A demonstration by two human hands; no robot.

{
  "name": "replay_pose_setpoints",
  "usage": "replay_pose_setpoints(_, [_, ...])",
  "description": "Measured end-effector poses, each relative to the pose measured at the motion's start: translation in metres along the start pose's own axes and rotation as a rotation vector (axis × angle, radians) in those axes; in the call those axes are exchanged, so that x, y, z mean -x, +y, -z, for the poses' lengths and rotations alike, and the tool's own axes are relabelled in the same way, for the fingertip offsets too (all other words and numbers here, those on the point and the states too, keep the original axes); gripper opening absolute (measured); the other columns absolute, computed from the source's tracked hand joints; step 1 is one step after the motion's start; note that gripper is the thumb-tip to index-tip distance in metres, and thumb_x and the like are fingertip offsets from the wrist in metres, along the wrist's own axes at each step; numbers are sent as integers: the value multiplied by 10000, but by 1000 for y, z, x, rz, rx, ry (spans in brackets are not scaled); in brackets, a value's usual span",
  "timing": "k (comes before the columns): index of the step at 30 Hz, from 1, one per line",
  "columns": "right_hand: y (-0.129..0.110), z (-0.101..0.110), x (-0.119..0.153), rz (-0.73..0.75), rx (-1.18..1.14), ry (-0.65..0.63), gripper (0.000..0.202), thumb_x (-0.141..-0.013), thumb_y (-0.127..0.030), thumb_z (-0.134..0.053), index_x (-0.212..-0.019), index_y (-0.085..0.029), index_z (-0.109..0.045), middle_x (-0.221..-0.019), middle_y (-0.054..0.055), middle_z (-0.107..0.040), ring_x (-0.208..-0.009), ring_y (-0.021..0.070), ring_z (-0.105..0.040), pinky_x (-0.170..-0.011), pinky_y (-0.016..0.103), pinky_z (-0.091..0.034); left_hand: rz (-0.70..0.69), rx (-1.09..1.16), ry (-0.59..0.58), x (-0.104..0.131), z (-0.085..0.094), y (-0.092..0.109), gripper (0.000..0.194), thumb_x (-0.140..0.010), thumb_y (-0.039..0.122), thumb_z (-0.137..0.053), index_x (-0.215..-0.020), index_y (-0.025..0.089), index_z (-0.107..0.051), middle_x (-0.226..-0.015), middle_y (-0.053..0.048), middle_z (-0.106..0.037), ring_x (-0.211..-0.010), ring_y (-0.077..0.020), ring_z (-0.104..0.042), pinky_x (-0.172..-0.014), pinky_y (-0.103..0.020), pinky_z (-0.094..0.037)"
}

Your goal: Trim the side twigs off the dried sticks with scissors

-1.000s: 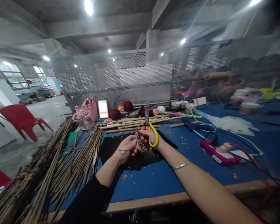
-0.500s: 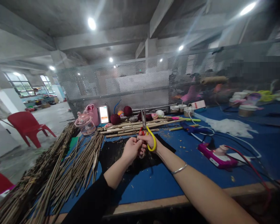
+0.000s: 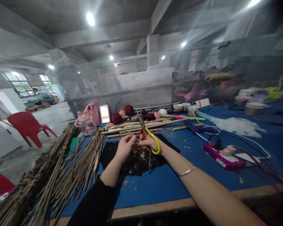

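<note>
Scissors [image 3: 143, 126] leaning further left, grasped by right hand [image 3: 151, 142], left hand [image 3: 125, 146] drawn apart, hold unclear

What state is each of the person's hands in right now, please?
Left hand: pinched closed; whatever it may hold is too small to make out.
Right hand: closed, holding the yellow-handled scissors.

Anything between the fingertips of the left hand [image 3: 124, 147] is too small to make out. The right hand [image 3: 147, 142] covers part of the scissors [image 3: 143, 126]. The left edge cuts off the nearer red chair [image 3: 0, 182], the bottom edge the stick bundle [image 3: 35, 177]. Far-right tubs [image 3: 254, 109] look blurred.
</note>
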State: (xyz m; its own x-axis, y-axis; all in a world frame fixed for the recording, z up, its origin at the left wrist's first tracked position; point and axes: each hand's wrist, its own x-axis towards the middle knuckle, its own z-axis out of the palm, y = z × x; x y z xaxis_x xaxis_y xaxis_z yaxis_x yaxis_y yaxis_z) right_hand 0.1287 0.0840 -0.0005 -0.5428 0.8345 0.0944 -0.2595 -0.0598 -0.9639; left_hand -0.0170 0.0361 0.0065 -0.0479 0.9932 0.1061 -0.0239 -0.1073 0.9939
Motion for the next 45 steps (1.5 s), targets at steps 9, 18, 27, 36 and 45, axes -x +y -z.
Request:
replay_pose_setpoints(9, [-4, 3, 2, -112, -54, -94, 205, -523, -165, -593, -639, -195, -426, -352, -116, -371, -265, 39, -262, -300, 169, -181, -353, -562, 114, 2, 4, -1, 271, -775, 350, -458, -626, 164, -587, -528, 7, -528, -500, -107, -459, -530, -210, -354])
replay_pose_setpoints(18, [-12, 10, -2, -50, -159, 13, 292, -528, -247, -656, -628, -193, -387, -445, -85, -450, -323, 26, -302, -329, 162, -192, -311, -421, 144, 3, 3, -7, 213, -695, 296, -586, -862, 196, -673, -922, -80, -660, -896, -220, -568, -856, -329, -379])
replay_pose_setpoints(27, [0, 1, -2, -118, -51, 80, 337, -526, -321, -725, -582, -175, -426, -368, -89, -426, -298, 36, -348, -297, 153, -221, -339, -347, 59, 18, -16, 3, 239, -715, 319, -576, -876, 173, -674, -844, -69, -679, -764, -195, -603, -763, -306, -444])
replay_pose_setpoints(36, [-6, -5, 4, -220, -25, 72, 301, -598, -385, -673, -603, -160, -473, -434, -55, -493, -332, 43, -414, -288, 144, -257, -268, -273, 122, 14, -14, 0, 230, -729, 330, -535, -765, 146, -669, -695, -41, -668, -646, -163, -584, -643, -256, -444])
replay_pose_setpoints(45, [-10, -17, 11, -176, 12, 23, 309, -538, -311, -710, -606, -169, -444, -450, -70, -489, -383, 60, -471, -318, 137, -277, -320, -357, 232, 14, -10, 1, 213, -734, 283, -526, -830, 154, -667, -752, -40, -671, -655, -145, -579, -649, -244, -434])
